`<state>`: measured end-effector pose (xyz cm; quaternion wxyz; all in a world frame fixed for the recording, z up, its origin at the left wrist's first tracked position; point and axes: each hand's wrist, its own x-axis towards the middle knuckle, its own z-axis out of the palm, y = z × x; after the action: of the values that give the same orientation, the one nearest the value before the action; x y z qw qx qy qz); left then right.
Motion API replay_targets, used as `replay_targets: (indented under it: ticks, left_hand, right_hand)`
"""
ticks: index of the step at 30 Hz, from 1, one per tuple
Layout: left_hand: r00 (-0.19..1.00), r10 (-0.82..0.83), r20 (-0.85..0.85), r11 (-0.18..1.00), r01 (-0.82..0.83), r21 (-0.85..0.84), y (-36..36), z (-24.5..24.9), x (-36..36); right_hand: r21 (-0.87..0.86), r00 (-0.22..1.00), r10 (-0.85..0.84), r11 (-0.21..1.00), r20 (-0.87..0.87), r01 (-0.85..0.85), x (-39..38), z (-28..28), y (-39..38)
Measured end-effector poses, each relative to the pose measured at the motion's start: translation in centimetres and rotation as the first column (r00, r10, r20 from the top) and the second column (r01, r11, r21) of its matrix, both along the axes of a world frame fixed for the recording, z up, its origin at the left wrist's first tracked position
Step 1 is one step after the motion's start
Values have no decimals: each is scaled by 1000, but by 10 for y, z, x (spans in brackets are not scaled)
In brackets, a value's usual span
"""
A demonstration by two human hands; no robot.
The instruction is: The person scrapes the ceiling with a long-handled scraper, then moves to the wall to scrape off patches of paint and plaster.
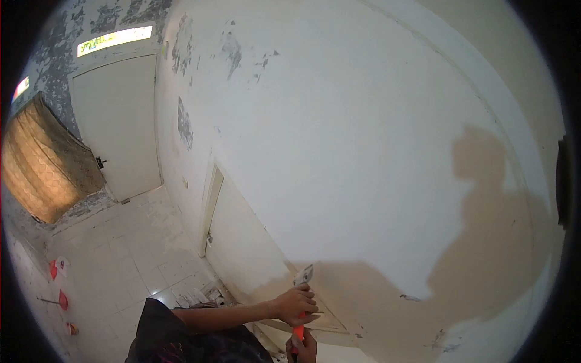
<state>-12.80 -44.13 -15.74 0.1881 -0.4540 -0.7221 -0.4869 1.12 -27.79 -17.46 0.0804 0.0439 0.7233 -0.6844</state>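
Observation:
My left hand [295,304] is wrapped round the upper part of a scraper [298,332] with an orange handle. Below it, near the bottom edge of the view, my right hand [303,347] closes round the lower end of the same handle. The scraper's pale, smeared blade [304,275] points up from my left fist and overlaps the white wall [363,181] close to a door frame. My left forearm reaches across from a dark sleeve; most of my right arm is out of view.
Grey patches mark the wall where paint is gone. A low-lying door [236,233] sits beside my arm, another door [118,121] stands at the far left, next to a tan curtain [51,160]. Red items [63,299] and debris [203,296] lie on the tiled floor [130,254].

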Motion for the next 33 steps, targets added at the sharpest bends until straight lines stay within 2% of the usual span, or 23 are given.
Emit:
replay_targets:
  ticks: [2,3,5,7,9,10,11,14,21,24,29,33]
  left_hand:
    - [999,37,27,999,-37,-22,-12,1,4]
    - [999,26,31,999,-25,-24,-14,3,5]
    - [994,111,18,992,-112,59,-18,10,5]
    - [991,131,-9,986,-130,106,-21,22,2]
    - [986,160,-36,977,-153,151,-22,36,-5]
    - [985,162,-66,971,-147,189,-21,44,-8]
    - [983,161,-93,964,-136,227,-20,52,-10]
    - [983,131,-132,966,-97,238,-17,76,-21]
    - [978,117,-175,971,-76,225,-6,90,-48]
    - [976,122,-178,966,-76,246,-3,90,-59]
    - [977,134,-164,964,-90,248,-1,87,-65]
    - [979,121,-162,969,-81,233,-5,91,-69]
  right_hand:
    - [-113,996,-6,993,87,16,-1,5,-9]
    - [-115,996,-18,993,91,28,-1,6,-14]
    - [-35,995,-67,997,69,69,-6,9,-22]
    - [-42,998,-40,998,52,43,-11,20,-22]
    - [-85,993,-15,996,-114,6,-19,25,-22]
    - [-132,997,-22,991,-75,12,-21,41,-26]
    - [-93,992,79,993,94,-70,-24,91,-38]
    - [-184,993,75,981,95,-57,-33,109,-36]
    - [-143,997,52,989,63,-43,-54,122,-33]
    - [-179,996,58,983,63,-46,-62,122,-32]
    - [-89,994,76,994,83,-69,-71,121,-27]
    - [-90,993,40,995,112,-30,-74,119,-28]
